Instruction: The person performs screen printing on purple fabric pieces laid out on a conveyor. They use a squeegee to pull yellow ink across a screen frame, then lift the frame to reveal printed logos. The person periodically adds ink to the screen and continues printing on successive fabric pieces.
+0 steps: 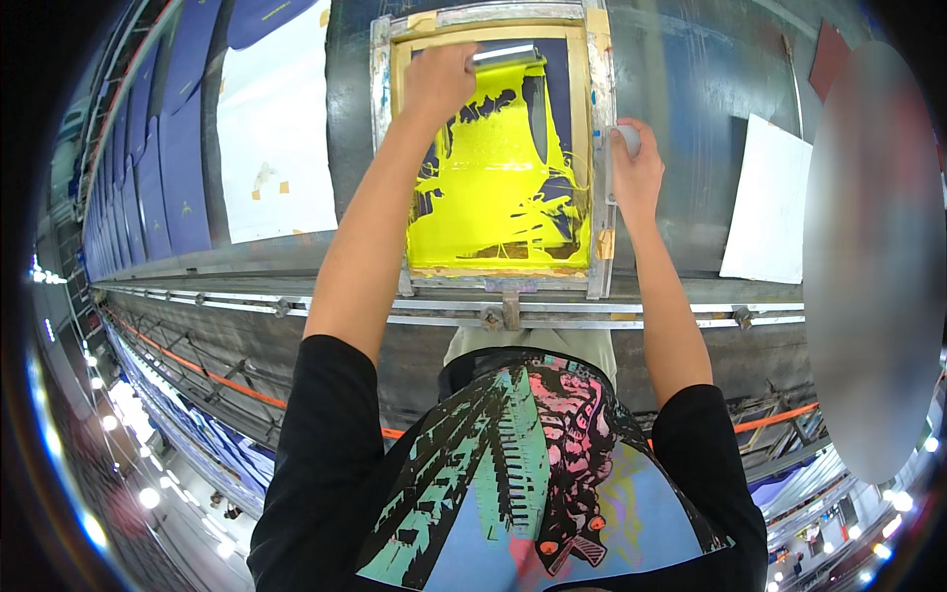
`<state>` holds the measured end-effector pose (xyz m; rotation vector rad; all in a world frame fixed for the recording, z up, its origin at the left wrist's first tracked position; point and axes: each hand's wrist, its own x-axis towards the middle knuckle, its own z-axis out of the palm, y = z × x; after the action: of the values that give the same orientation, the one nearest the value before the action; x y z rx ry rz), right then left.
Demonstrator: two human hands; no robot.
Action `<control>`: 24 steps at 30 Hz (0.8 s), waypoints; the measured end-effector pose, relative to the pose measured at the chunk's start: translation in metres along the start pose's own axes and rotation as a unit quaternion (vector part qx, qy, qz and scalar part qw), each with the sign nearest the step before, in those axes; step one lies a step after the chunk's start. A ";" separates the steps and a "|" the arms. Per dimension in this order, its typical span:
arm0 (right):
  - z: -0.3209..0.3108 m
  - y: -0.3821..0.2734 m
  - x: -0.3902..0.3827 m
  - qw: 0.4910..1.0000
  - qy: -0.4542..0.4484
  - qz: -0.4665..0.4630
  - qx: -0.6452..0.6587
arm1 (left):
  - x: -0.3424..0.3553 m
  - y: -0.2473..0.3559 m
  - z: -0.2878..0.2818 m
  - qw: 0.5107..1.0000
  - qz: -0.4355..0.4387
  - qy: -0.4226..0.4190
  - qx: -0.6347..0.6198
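Observation:
A screen-printing frame [602, 84] lies on the long table before me, with bright yellow ink [483, 187] spread in ragged streaks over its dark mesh. Near the far end of the frame, my left hand [441, 84] is closed around one end of a squeegee [508, 55] with a shiny metal edge. The squeegee lies crosswise at the far edge of the ink. At the frame's right side, my right hand [639, 168] is wrapped round a pale rounded handle [626, 138]. Its fingers partly hide how that handle joins the frame.
A metal rail [395, 312] with clamps runs along the table's near edge. Left of the frame lies a white sheet [276, 138], with several dark blue panels [178, 178] beyond it. To the right are another white sheet [769, 202] and a dark red piece [829, 59].

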<state>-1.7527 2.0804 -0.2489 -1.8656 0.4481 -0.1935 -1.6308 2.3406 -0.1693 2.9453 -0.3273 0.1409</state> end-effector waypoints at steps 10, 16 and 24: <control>0.003 -0.003 0.004 0.999 0.027 -0.034 -0.001 | -0.142 0.040 0.011 0.994 0.087 0.066 0.023; 0.001 -0.011 0.004 0.998 0.034 -0.060 0.005 | -0.197 0.049 0.007 0.989 0.109 0.097 -0.028; -0.003 0.034 0.015 0.999 -0.015 -0.041 -0.026 | -0.222 0.041 0.024 0.993 0.106 -0.003 -0.052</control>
<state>-1.7470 2.0626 -0.2811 -1.9363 0.3587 -0.2105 -1.8543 2.3436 -0.2108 2.8015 -0.6279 0.1373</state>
